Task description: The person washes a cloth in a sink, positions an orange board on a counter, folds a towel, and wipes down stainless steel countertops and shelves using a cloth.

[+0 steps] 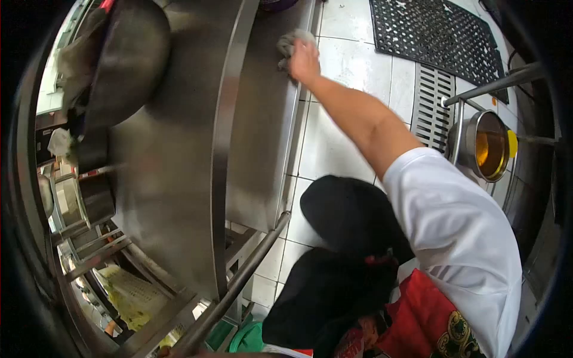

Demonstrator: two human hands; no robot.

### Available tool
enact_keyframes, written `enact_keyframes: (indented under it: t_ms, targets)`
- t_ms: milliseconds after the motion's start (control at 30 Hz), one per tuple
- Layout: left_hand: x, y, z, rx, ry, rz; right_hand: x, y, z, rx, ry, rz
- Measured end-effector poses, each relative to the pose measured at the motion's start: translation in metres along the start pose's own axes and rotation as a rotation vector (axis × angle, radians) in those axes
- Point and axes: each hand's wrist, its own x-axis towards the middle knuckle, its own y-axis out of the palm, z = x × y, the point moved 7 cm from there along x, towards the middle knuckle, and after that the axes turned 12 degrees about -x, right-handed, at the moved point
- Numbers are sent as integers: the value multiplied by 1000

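My right hand is closed around a crumpled grey cloth. Hand and cloth press on the lower stainless steel shelf, close to its outer edge. The right arm, in a white sleeve, is stretched far out toward the top of the view. Above that shelf runs a wider steel tabletop with a raised metal edge. Nowhere in the picture does my left hand show.
A large dark bowl stands on the tabletop. On the white tiled floor lie a black perforated mat and a drain grate. A steel pot holds amber liquid. Something green sits at the bottom.
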Motion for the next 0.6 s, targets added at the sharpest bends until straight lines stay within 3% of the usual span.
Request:
enact_keyframes:
  t_ms: [67,100,133,200,333,367,400,433,500,533,600]
  targets:
    - [-15,20,-20,-153,-117,-9,-42,13,-8,204,500,-74]
    - [-20,24,-32,-180,-88,-5,-71,-1,-3,327,688,114]
    - [-25,27,-42,-204,-60,7,-101,28,-9,344,699,142]
    - [-27,27,-30,-289,-100,-69,-189,19,18,78,463,260]
    - [-29,37,-42,-426,-82,18,-413,29,52,-27,106,648]
    - [-29,37,-42,-433,-67,39,-446,9,63,59,162,827]
    - [-29,35,-40,-432,-49,60,-475,-2,61,201,423,891]
    - [-29,34,-40,-432,-31,75,-486,-13,66,314,555,1065]
    - [-30,34,-42,-470,-80,50,-452,-56,92,419,332,1636]
    - [-33,32,-29,-514,-56,71,-423,-88,97,442,174,1773]
    - [-37,35,-25,-545,-65,72,-339,-136,90,515,52,1657]
